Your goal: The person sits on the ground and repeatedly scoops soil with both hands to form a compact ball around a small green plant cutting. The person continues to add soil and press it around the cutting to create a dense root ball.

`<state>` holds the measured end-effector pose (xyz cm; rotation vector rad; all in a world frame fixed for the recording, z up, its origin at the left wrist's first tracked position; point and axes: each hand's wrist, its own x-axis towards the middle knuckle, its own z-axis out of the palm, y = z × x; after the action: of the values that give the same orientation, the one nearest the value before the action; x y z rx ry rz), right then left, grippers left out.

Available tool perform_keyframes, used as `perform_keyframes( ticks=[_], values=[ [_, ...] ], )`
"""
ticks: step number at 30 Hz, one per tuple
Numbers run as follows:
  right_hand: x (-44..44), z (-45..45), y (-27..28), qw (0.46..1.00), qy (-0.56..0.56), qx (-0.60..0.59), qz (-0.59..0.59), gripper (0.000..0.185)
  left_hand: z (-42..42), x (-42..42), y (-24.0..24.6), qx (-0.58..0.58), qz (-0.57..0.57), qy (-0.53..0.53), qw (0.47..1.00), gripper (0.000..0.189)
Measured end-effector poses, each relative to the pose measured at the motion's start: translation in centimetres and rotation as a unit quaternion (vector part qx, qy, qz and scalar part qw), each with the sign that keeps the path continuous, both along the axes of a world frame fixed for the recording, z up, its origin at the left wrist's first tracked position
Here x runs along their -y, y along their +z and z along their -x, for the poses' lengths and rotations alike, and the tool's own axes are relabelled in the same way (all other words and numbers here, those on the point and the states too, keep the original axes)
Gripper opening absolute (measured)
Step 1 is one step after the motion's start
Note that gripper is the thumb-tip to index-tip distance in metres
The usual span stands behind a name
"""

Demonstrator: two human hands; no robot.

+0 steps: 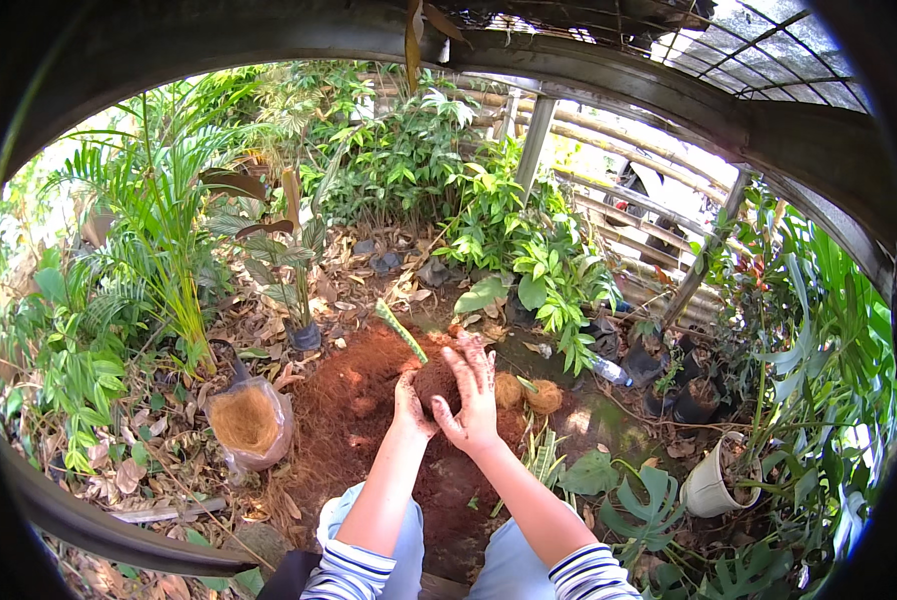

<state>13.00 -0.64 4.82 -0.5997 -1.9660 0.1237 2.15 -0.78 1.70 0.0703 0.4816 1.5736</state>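
Note:
Between my two palms sits a rounded ball of dark brown moist soil or coco peat (435, 386). A green snake plant leaf cutting (401, 330) slants up and left from the top of the ball. My left hand (411, 409) cups the ball from the left and below. Against its right side presses my right hand (469, 394), palm inward with the fingers extended and soil on them. Below and around the hands spreads a heap of reddish-brown coco peat (343, 382). Just right of my right hand rest two fibre-wrapped balls (508, 390), the farther one (544, 397) with a short green leaf piece beside it.
A clear plastic bag of tan coconut fibre (246, 420) stands at left. Cut snake plant leaves (544, 457) lie right of my knees. Farther right are a plastic bottle (612, 371), black pots (643, 364) and a tipped white pot (718, 476). A small bagged plant (304, 335) stands ahead.

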Motion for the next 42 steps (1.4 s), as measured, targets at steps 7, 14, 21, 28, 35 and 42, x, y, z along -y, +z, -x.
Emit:
perform_keyframes(
  ticks=[7,14,21,28,35,42],
  values=[
    [-3.5,1.9,-4.1,0.769,0.16,-0.491,0.377,0.029,-0.8,-0.1,0.2,-0.027,0.036,0.044,0.998,0.057],
    [-5.0,-0.6,-3.8,0.459,0.173,-0.596,0.635,0.058,-0.7,-1.9,-0.8,-0.218,0.092,0.071,0.969,0.074],
    [-4.3,1.2,-4.9,0.688,0.181,-0.404,0.575,0.061,-0.4,-3.8,-0.9,-0.077,0.04,0.031,0.996,0.052],
    [-1.9,-0.5,-1.8,0.985,-0.113,0.1,0.083,0.091,1.4,-2.1,-0.6,0.041,-0.054,-0.096,0.993,0.05],
    [-1.4,1.0,-0.5,0.995,-0.02,0.025,-0.099,0.052,0.2,-1.8,-1.2,0.059,-0.105,-0.072,0.99,0.037],
    [-2.2,1.1,-1.3,0.992,0.001,-0.023,-0.122,0.04,0.3,-1.7,-1.4,0.074,-0.112,-0.075,0.988,0.019]
  ],
)
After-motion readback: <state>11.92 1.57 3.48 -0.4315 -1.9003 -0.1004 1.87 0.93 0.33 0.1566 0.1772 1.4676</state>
